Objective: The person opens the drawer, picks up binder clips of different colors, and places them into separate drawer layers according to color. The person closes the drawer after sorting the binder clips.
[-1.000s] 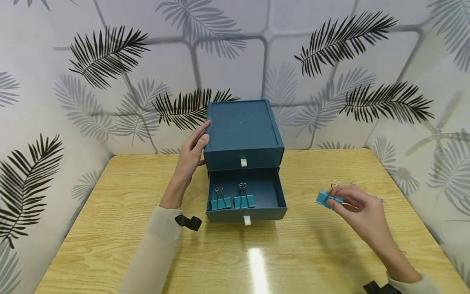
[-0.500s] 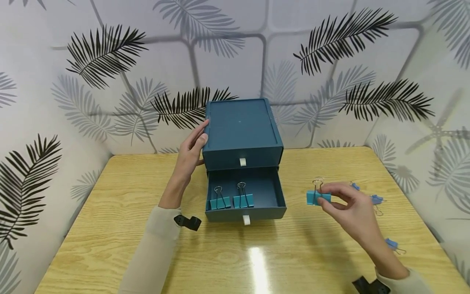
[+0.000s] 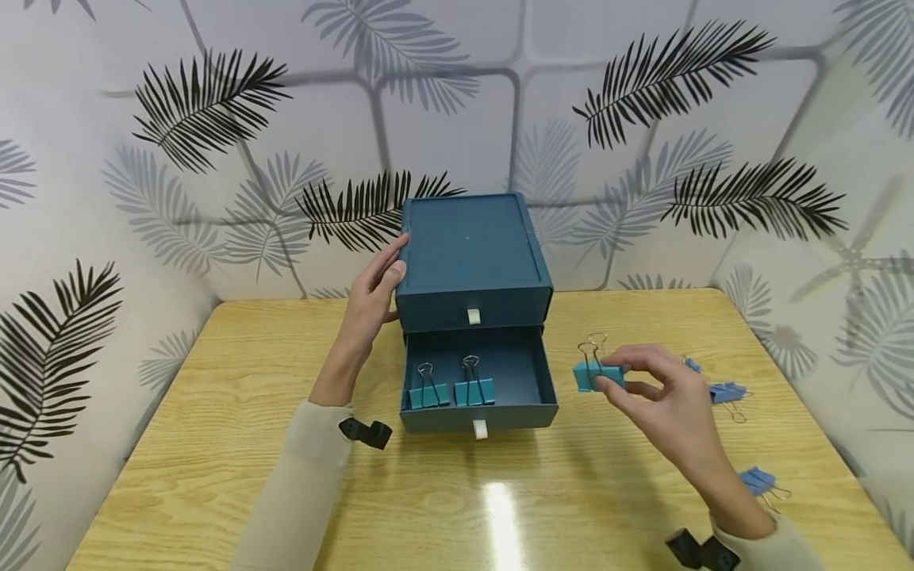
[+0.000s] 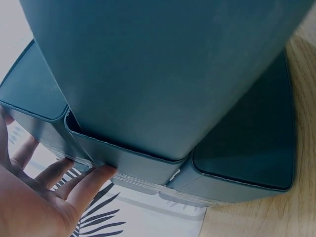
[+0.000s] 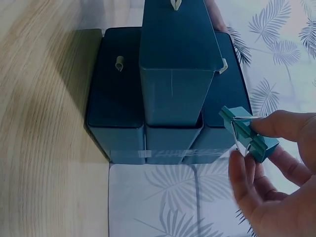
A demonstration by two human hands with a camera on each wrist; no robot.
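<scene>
The right hand (image 3: 664, 400) holds a blue clip (image 3: 596, 374) up in the air, just right of the middle of the head view. Its thumb and fingers (image 3: 628, 361) are pinched tight on the clip's blue body, and the wire loops stick up. In the right wrist view the clip (image 5: 247, 132) sits at the right, between the fingertips, with the box (image 5: 170, 84) beyond it.

The box (image 3: 473, 262) stands in the middle of the frame on the yellow surface (image 3: 214, 444). Its lower drawer (image 3: 480, 412) is pulled out. Two clips (image 3: 451, 388) already stand in the left half of the drawer, side by side. The right half of the drawer is bare.

The left hand (image 3: 371, 297) rests flat against the left side of the box, fingers straight, as if to keep it steady. The left wrist view shows those fingers (image 4: 91, 180) touching the box wall.

This looks like the carrying step: the clip is picked up and is close to the drawer's right edge, but not yet over it. The next move would need the hand to go a bit left, come down over the bare spot, and let go gently so the other two don't tip.

More clips (image 3: 728, 392) lie on the surface at the right, behind the hand, and another (image 3: 758, 480) lies near the lower right.
</scene>
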